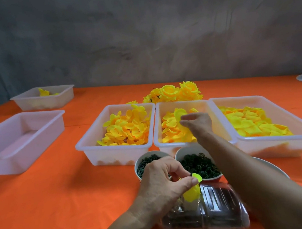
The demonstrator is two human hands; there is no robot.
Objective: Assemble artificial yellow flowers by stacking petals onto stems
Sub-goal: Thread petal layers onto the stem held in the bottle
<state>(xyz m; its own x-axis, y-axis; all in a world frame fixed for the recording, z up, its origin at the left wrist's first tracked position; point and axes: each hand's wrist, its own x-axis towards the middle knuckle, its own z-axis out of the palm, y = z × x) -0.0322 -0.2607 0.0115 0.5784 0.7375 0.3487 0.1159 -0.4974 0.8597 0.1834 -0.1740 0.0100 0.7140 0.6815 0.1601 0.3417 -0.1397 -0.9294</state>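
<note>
Head view, your left hand (pixel 163 182) pinching a small yellow petal piece (pixel 191 194), your right hand (pixel 196 122) at 12 o'clock grasping a petal (pixel 180 112) over the middle bin (pixel 186 144).

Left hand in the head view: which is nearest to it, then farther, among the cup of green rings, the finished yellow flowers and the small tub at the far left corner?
From the left hand:
1. Cup of green rings, just to its right.
2. Finished yellow flowers, behind the petal tubs.
3. Small tub, far back left.
</note>
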